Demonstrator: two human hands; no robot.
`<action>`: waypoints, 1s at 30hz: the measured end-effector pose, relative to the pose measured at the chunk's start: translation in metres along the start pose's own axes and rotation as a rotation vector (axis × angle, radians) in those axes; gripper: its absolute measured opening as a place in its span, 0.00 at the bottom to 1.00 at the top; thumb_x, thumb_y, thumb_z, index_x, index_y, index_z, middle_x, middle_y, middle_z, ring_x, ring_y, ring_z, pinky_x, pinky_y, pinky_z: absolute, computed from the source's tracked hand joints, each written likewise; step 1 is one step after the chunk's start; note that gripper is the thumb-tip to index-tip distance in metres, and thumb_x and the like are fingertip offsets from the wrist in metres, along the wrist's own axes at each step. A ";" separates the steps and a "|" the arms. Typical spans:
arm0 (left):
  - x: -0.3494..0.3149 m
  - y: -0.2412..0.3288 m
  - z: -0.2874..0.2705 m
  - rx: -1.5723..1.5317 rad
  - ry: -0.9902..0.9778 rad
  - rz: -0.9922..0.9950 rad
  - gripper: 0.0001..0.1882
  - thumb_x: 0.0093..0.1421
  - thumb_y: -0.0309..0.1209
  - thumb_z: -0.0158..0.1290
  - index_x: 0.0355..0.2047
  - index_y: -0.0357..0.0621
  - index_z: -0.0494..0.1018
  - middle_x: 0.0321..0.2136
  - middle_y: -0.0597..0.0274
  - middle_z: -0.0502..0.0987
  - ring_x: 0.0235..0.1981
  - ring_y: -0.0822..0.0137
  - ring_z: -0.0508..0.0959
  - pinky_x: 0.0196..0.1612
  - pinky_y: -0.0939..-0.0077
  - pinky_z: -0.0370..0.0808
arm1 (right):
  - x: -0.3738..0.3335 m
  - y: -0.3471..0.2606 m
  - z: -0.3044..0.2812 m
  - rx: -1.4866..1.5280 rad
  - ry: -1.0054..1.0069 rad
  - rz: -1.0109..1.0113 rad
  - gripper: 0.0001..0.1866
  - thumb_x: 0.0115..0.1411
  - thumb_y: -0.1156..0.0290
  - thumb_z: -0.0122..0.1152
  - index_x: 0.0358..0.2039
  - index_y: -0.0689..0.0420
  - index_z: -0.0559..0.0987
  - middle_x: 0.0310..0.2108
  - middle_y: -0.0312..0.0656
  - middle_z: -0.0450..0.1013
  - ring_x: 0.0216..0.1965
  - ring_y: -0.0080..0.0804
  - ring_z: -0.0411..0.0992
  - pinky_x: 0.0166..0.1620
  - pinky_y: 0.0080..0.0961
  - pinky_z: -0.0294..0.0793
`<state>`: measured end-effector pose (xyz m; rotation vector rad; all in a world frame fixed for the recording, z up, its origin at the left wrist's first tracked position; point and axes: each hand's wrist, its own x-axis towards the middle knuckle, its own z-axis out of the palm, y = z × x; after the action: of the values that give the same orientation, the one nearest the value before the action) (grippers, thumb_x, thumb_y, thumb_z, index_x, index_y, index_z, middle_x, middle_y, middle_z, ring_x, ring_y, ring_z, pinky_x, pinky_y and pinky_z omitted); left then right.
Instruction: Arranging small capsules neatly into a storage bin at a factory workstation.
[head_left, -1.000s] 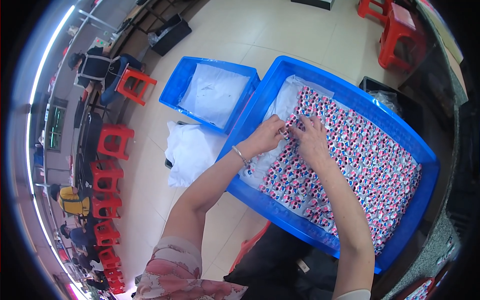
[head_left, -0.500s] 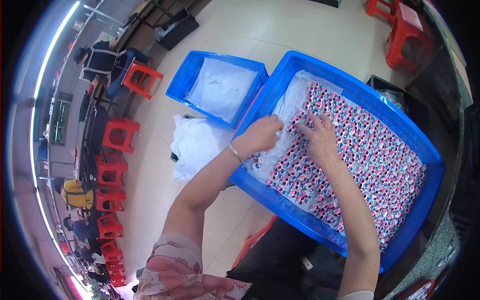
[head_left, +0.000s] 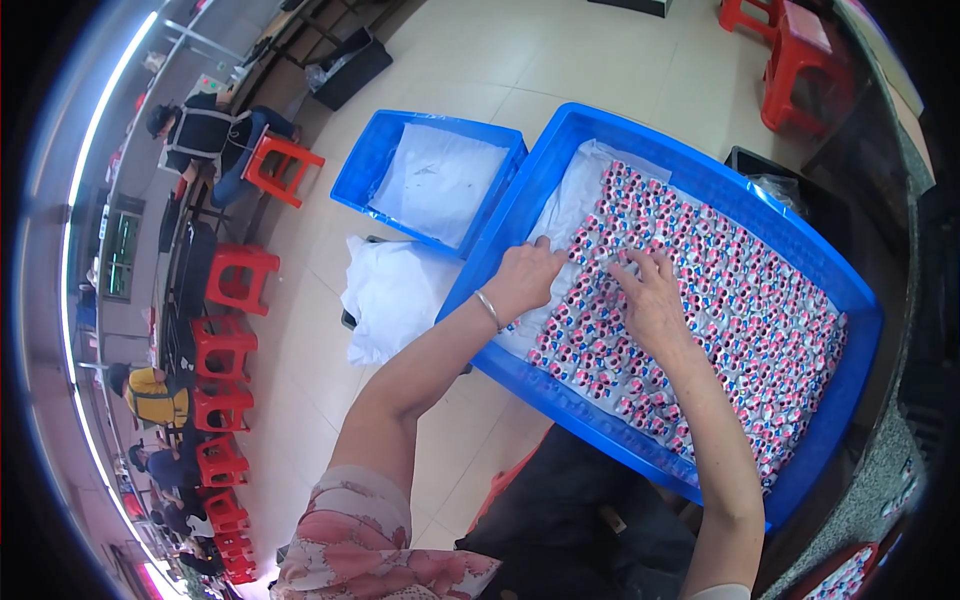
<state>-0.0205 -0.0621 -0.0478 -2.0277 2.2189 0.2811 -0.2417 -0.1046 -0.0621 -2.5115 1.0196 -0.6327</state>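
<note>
A large blue tray [head_left: 610, 118] lies before me, lined with white paper [head_left: 566, 205]. Small painted pieces [head_left: 740, 320] in pink, blue and white with dark round spots cover most of the paper in close rows. My left hand [head_left: 530, 276], wearing a bracelet, rests by the left edge of the rows with fingers curled together; what its fingertips hold, if anything, is hidden. Over the rows just to the right, my right hand [head_left: 654, 300] has bent, parted fingers, with tips on or just above the pieces. A strip of bare paper runs along the tray's left side.
A smaller blue tray [head_left: 355, 165] with white paper inside adjoins the large one. White sheets [head_left: 395, 295] lie below it. Red stools [head_left: 240, 278] line the left, where several people sit. A dark bin [head_left: 350, 70] and another stool [head_left: 800, 75] stand farther off.
My left hand has shifted slightly down, closer to the edge of the rows. The right hand has moved a little right and down. The view has tilted slightly.
</note>
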 end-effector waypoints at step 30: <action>0.004 -0.032 0.013 -0.540 0.183 0.045 0.08 0.55 0.23 0.51 0.36 0.42 0.73 0.35 0.52 0.72 0.41 0.53 0.75 0.44 0.62 0.71 | -0.014 -0.008 -0.005 0.122 -0.088 0.019 0.20 0.49 0.83 0.59 0.45 0.56 0.79 0.53 0.49 0.66 0.54 0.50 0.62 0.57 0.41 0.67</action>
<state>0.0110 -0.0656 -0.0631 -2.3352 2.5075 0.8075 -0.2490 -0.0896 -0.0578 -2.3984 0.9433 -0.5559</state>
